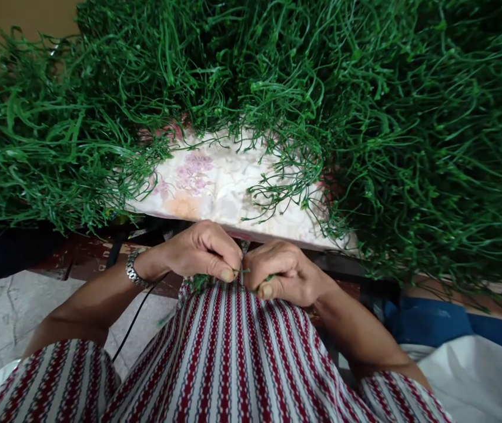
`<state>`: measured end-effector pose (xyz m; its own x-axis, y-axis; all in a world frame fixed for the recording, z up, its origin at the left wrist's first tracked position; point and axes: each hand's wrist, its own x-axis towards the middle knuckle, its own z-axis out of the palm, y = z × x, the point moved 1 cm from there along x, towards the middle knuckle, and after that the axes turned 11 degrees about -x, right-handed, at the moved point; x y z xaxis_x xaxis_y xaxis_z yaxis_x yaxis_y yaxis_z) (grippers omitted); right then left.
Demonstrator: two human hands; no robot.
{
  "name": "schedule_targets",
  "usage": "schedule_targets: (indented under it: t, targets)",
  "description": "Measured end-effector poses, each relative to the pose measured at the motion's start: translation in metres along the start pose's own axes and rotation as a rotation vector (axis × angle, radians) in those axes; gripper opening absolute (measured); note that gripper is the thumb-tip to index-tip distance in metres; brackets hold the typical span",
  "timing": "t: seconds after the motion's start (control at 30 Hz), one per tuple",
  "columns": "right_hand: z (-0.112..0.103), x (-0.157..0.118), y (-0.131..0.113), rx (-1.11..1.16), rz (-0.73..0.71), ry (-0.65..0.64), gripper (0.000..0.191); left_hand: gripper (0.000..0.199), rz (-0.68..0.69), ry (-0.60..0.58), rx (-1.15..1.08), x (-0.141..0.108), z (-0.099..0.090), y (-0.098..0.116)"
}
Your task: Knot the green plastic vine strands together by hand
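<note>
My left hand [209,251], with a metal watch [131,267] on its wrist, is closed in a pinch on a thin green stem [246,271]. Right beside it, my right hand [285,273] is closed too, with a bit of green stem [272,277] showing above its thumb. Both hands nearly touch, in front of my striped shirt [242,352] and just below the table edge. More green strands [198,282] hang under the left hand. Fingers hide most of what is held. A loose spray of forked green stems [277,182] lies beyond the hands on the floral tabletop [198,194].
Large heaps of thin green stems rise at the left [57,141], the back [233,53] and the right [431,153], spilling over the table edge. A blue cloth [431,323] and a pale cloth [475,376] lie at lower right. Tiled floor [8,317] shows at left.
</note>
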<state>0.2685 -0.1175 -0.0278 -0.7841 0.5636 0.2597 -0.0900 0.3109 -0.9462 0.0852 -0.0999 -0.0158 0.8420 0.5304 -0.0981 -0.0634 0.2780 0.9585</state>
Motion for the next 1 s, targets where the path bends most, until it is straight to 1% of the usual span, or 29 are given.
schedule_targets:
  t: [0.07,0.13,0.23,0.33,0.4,0.47,0.53,0.6,0.7,0.73,0.87,0.93,1.0]
  targets:
    - [-0.004,-0.002,-0.001,-0.025,0.008,0.074,0.021,0.024,-0.005,0.099,-0.08,-0.001,-0.004,-0.003]
    - [-0.01,-0.002,-0.002,-0.118,0.012,0.176,0.017,0.024,0.001,0.194,-0.163,-0.001,-0.008,-0.004]
    - [-0.012,0.0,-0.003,-0.231,0.032,0.28,0.014,0.028,0.011,0.293,-0.285,0.002,-0.009,-0.002]
    - [-0.005,0.002,0.002,-0.24,0.165,0.366,0.014,0.027,0.084,0.383,-0.34,0.005,-0.007,0.0]
    - [0.001,0.003,0.007,-0.218,0.263,0.415,0.019,0.025,0.139,0.409,-0.355,0.006,-0.005,-0.001]
    - [0.006,0.005,0.01,-0.2,0.317,0.458,0.022,0.021,0.173,0.442,-0.366,0.006,-0.005,-0.004]
    - [0.008,0.007,0.011,-0.184,0.331,0.494,0.02,0.017,0.209,0.486,-0.376,0.005,-0.005,-0.008]
    - [0.01,0.01,0.012,-0.167,0.328,0.49,0.015,0.015,0.246,0.523,-0.372,0.005,-0.005,-0.011]
    - [0.011,0.014,0.012,-0.131,0.279,0.436,0.024,0.015,0.241,0.561,-0.33,0.006,-0.002,-0.012]
    - [0.011,0.016,0.012,-0.134,0.266,0.422,0.024,0.016,0.232,0.57,-0.314,0.007,-0.001,-0.011]
    - [0.012,0.017,0.013,-0.186,0.282,0.375,0.015,0.017,0.223,0.571,-0.281,0.007,0.001,-0.006]
    - [0.012,0.017,0.013,-0.202,0.285,0.369,0.015,0.017,0.231,0.575,-0.262,0.006,0.001,-0.005]
    - [0.012,0.016,0.012,-0.234,0.271,0.391,0.014,0.015,0.263,0.592,-0.228,0.004,0.001,-0.005]
